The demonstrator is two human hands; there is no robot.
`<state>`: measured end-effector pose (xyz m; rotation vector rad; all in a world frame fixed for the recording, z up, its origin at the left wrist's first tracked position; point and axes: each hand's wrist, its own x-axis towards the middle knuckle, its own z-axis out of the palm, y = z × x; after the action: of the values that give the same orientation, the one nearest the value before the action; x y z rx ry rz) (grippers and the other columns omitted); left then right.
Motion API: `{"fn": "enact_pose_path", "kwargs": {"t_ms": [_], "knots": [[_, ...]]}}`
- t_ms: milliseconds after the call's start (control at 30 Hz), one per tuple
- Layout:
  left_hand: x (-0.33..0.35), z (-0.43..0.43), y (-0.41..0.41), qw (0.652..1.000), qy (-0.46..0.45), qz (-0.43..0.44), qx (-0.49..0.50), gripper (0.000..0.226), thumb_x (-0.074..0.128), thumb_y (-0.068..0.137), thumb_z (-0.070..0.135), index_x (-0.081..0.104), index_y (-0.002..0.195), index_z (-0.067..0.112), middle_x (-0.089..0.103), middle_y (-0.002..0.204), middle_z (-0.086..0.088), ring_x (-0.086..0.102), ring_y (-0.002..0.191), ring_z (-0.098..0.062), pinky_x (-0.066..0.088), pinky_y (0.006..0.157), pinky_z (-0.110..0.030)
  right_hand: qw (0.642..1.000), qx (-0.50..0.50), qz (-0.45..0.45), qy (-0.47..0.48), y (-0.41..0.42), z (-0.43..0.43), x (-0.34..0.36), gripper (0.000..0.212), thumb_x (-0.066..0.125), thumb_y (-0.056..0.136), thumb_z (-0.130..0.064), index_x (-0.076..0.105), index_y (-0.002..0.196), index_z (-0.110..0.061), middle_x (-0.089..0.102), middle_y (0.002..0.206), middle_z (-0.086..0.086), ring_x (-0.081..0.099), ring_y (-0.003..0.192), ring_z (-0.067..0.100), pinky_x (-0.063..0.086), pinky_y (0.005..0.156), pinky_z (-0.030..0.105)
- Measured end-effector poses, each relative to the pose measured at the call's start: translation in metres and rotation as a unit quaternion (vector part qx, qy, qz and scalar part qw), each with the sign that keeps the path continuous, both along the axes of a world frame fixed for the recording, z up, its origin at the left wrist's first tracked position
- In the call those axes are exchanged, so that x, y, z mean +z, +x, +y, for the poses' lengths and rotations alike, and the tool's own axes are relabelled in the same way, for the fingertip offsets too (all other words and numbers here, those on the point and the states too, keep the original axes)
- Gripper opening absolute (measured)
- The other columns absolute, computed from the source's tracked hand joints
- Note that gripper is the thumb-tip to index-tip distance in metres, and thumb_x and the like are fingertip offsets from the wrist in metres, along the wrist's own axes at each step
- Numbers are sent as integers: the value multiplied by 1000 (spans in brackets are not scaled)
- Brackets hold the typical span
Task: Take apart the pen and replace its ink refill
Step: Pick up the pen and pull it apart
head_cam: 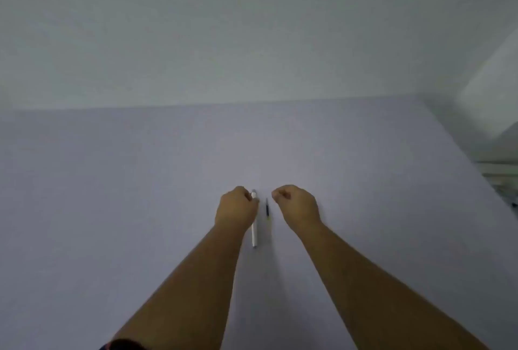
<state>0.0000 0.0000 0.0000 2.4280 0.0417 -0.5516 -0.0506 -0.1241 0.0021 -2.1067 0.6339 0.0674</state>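
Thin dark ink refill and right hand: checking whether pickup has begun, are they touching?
Apart. The head view shows bare table between the thin dark ink refill and the curled right hand.

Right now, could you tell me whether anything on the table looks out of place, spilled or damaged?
Nothing stands out. The white pen and the thin dark refill lie side by side on the table, apart, between the left hand and the right hand. The picture is too blurred to judge fine damage.

Bare table (140, 209) all around
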Motion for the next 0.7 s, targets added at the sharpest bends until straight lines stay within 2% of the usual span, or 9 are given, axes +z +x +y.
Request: {"fn": "enact_pose_path", "kwargs": {"t_ms": [100, 200, 333, 433, 500, 567, 633, 700], "knots": [[-19, -1, -1, 999, 9, 41, 13, 28, 61, 85, 31, 58, 103, 9, 65, 101, -10, 62, 88, -26, 47, 70, -31, 1000, -8, 8, 0, 4, 5, -13, 21, 56, 92, -25, 70, 100, -12, 71, 103, 5, 62, 94, 20, 43, 78, 24], [-33, -1, -4, 998, -3, 59, 15, 27, 64, 83, 24, 56, 103, 7, 62, 98, -10, 64, 93, -29, 47, 70, -32, 1000, -18, 22, 2, 5, 9, -25, 18, 57, 90, -24, 71, 97, -14, 72, 101, 4, 58, 85, 13, 41, 75, 22], [-37, 3, -2, 996, -56, 48, 40, 16, 61, 83, 18, 53, 97, 14, 62, 93, -7, 61, 79, -23, 48, 65, -29, 999, -22, 32, -14, 7, 14, -30, 21, 58, 90, -27, 71, 98, -14, 72, 102, 5, 62, 90, 17, 43, 77, 23], [-28, 6, -7, 991, -124, 30, 44, 18, 65, 83, 19, 52, 94, 15, 64, 85, -3, 58, 70, -16, 44, 57, -22, 998, -38, 40, 5, 10, 20, -24, 28, 58, 89, -34, 70, 102, -12, 72, 101, 4, 62, 89, 18, 44, 76, 25], [-19, 7, -12, 987, -159, 13, 27, 21, 67, 84, 20, 51, 96, 15, 61, 79, 2, 58, 70, -14, 43, 56, -18, 996, -66, 43, 52, 13, 24, -17, 31, 61, 87, -39, 70, 99, -13, 69, 94, 2, 59, 83, 16, 43, 71, 24], [-12, 8, -16, 984, -176, 7, 13, 24, 68, 84, 23, 51, 100, 16, 62, 80, 3, 59, 72, -12, 44, 58, -16, 991, -89, 30, 93, 17, 26, -10, 25, 63, 85, -39, 67, 87, -14, 65, 80, -1, 58, 75, 15, 41, 63, 23], [-8, 10, -17, 983, -179, 20, 14, 24, 67, 85, 27, 52, 102, 19, 63, 84, 3, 61, 77, -13, 48, 65, -19, 988, -98, 15, 115, 18, 28, -2, 23, 64, 86, -35, 64, 79, -13, 60, 70, -4, 55, 66, 11, 40, 58, 21], [-7, 13, -17, 984, -171, 44, 1, 17, 65, 86, 32, 59, 94, 18, 62, 78, 4, 60, 75, -15, 50, 72, -26, 985, -102, 8, 140, 18, 28, 4, 22, 64, 87, -33, 64, 78, -12, 59, 67, -4, 52, 60, 8, 39, 56, 21]]}}
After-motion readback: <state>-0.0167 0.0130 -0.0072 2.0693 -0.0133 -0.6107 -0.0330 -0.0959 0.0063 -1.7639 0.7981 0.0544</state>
